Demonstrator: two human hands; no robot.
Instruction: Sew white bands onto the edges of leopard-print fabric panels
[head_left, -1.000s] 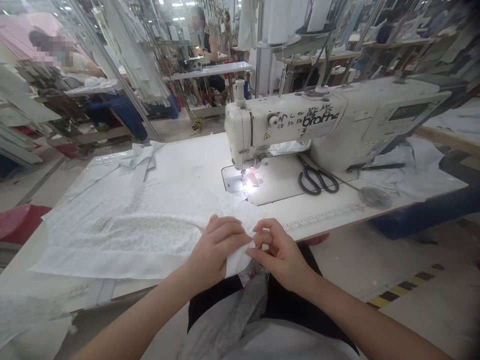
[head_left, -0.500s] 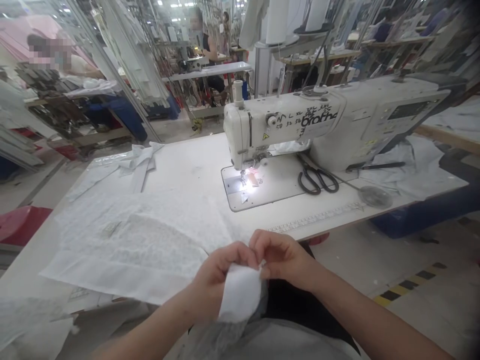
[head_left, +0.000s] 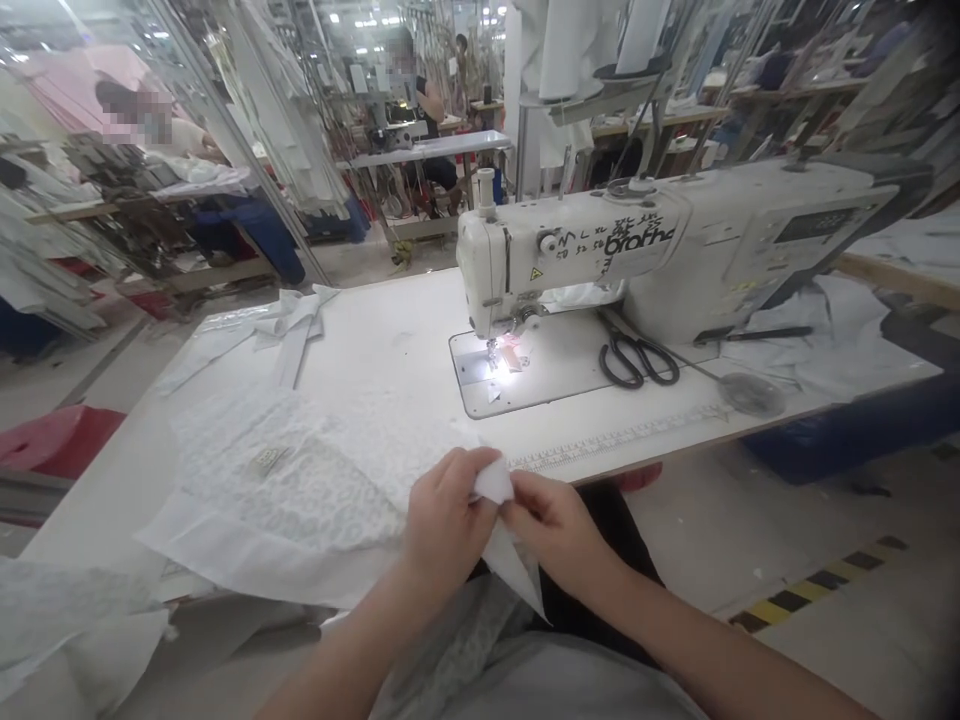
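Note:
Both hands meet at the table's front edge, close to my lap. My left hand [head_left: 454,510] is closed on a piece of white fabric [head_left: 493,482], whose folded edge shows above the fingers. My right hand [head_left: 551,520] pinches the same fabric from the other side, and a pointed end hangs below it. A larger patterned white fabric [head_left: 300,480] with a small label [head_left: 270,460] spreads over the table to the left, reaching my left hand. Just beyond my hands stands a white sewing machine [head_left: 570,250], its lamp lighting the needle area.
Black scissors [head_left: 637,358] lie beside the machine on the white table [head_left: 360,330]. A clear ruler strip [head_left: 615,440] runs along the front edge. More fabric [head_left: 832,330] lies at the right, and folded pieces [head_left: 292,320] at the back left. Co-workers sit at machines behind.
My left hand has risen and turned over the fabric, while my right hand has shifted slightly lower. The large fabric has slid right and bunched a little. The view has shifted slightly.

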